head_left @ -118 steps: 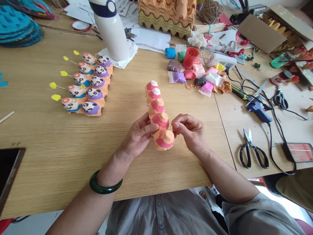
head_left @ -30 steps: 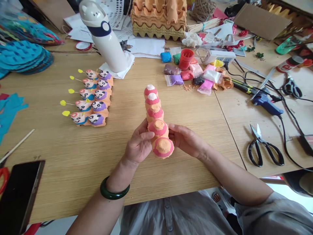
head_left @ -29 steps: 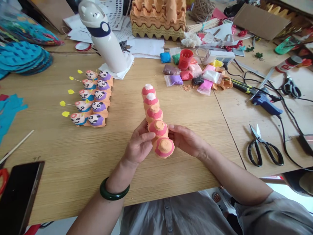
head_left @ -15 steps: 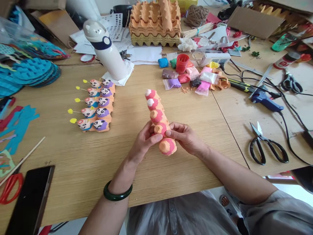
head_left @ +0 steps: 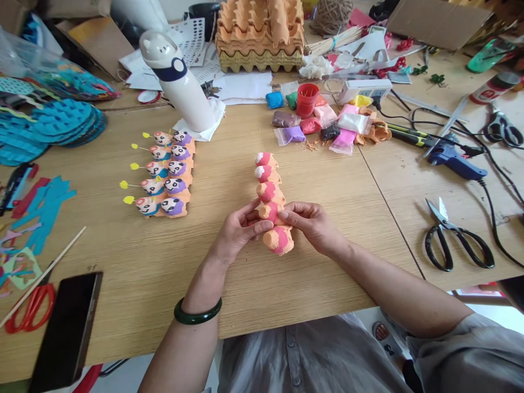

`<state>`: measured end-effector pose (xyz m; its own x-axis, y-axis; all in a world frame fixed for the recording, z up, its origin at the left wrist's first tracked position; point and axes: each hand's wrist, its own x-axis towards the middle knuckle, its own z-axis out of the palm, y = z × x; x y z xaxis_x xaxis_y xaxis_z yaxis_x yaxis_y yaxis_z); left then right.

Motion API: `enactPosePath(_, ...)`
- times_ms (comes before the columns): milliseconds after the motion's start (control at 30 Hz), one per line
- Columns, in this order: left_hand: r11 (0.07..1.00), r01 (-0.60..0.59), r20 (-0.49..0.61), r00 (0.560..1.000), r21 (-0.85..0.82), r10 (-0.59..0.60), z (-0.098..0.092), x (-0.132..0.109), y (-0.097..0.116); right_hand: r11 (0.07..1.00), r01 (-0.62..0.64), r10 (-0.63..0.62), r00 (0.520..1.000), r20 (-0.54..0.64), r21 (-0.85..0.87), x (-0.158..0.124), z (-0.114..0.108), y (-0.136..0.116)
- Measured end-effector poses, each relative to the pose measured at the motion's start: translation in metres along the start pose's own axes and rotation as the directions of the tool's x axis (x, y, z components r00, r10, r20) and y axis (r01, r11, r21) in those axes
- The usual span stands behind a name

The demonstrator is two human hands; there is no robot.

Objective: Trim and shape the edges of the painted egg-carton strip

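Both hands hold a strip of egg-carton cups painted orange and pink [head_left: 270,201] over the middle of the wooden desk [head_left: 123,278], with its narrow end pointing away from the person. The left hand [head_left: 239,229] curls around one side of the strip, and the right hand [head_left: 309,224] closes on the other, so the grip is narrow. Their fingers cover part of the lower cups, and the underside is out of sight, so it is hard to tell whether the strip touches the desk. The desk's near edge runs just below the hands. Bare wood lies between the strip and a double row of painted egg-carton animal figures [head_left: 166,177] to the left, and between its tip and the packets of modelling clay [head_left: 323,123] ahead. A black phone [head_left: 67,322] sits near the desk's left edge, cut off by nothing but partly dark and unreadable. To the right lie black-handled scissors [head_left: 456,248] and a blue glue gun [head_left: 456,166], with its black cord trailing past them. A stack of egg trays [head_left: 260,41] is cut off by the top of the frame.
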<state>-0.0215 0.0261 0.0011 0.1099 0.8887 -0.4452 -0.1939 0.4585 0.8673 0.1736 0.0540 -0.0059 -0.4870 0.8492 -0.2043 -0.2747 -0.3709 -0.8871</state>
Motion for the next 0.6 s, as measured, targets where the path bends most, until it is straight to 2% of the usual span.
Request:
enactPosePath(300,0.996,-0.026,-0.067,0.997,0.080,0.031,-0.0081,0.0033,-0.0043,0.995,0.024,-0.026,0.999,-0.028,-0.093,-0.0021,0.0040,-0.0020)
enactPosePath(433,0.991,-0.055,-0.035,0.998,0.126,0.060,-0.0094,0.0039,-0.0039,0.991,0.022,-0.028,0.999,-0.039,-0.133,-0.0024,0.0056,0.0005)
enactPosePath(600,0.991,-0.026,0.021,0.999,0.134,0.023,-0.0096,0.0031,-0.0041,0.986,0.021,-0.029,0.998,-0.047,-0.163,-0.0045,0.0089,0.0035)
